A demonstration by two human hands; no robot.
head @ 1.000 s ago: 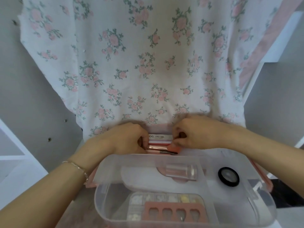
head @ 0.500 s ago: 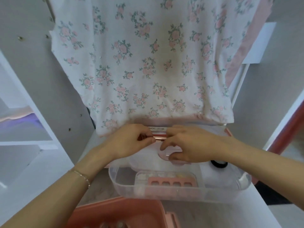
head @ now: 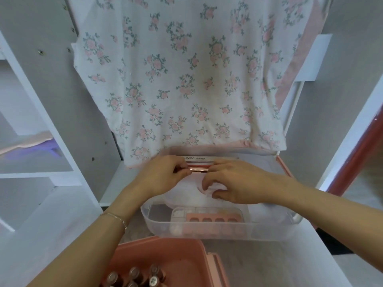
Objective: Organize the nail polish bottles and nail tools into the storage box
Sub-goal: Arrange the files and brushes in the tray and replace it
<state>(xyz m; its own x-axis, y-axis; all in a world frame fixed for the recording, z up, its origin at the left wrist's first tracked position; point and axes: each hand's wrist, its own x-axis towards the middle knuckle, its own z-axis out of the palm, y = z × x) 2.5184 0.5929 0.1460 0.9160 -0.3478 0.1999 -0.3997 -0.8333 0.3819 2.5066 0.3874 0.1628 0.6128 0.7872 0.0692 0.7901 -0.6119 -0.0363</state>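
A clear plastic tray [head: 207,230] sits in front of me, holding a pink toe separator [head: 213,218] and a small compartment case [head: 180,214]. At its far side lies a white nail file [head: 209,158] with printed letters. My left hand [head: 163,175] pinches one end of a thin rose-gold tool [head: 199,169] just below the file. My right hand [head: 234,181] rests next to the tool's other end, fingers curled and apart, over the tray. Near the bottom edge a pink storage box [head: 165,264] holds several nail polish bottles [head: 134,276].
A floral cloth [head: 186,79] hangs behind the tray. White shelving [head: 41,141] stands at the left and a white surface [head: 279,262] lies under the tray. A pink lid edge [head: 285,168] shows at the tray's right. A red frame [head: 356,158] runs down the right side.
The view has pulled back, so the pink box with bottles now shows. My right hand has come off the tool and lowered onto the tray; my left hand still pinches it.
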